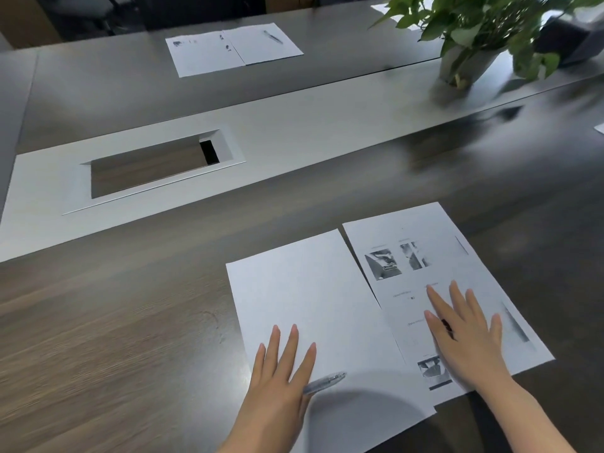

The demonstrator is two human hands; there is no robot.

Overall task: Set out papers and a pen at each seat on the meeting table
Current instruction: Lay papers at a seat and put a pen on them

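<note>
At the near seat a blank sheet (pixel 313 308) and a printed sheet (pixel 408 256) lie side by side on the dark wooden table (pixel 130 305). My left hand (pixel 281 371) rests flat on the blank sheet with straight fingers. A clear pen (pixel 327 380) sticks out to the right from under its thumb side. My right hand (pixel 464 335) lies flat on the printed sheet, fingers spread; a small dark object (pixel 447 326) shows beneath its fingers. Across the table another pair of sheets (pixel 235 49) lies with a pen (pixel 273 36) on top.
A light centre strip holds a recessed cable box (pixel 157 161). A potted plant (pixel 470 37) stands at the back right. Corners of further sheets show at the right edge (pixel 599 127) and behind the plant (pixel 387 9). Dark chairs stand beyond the far side.
</note>
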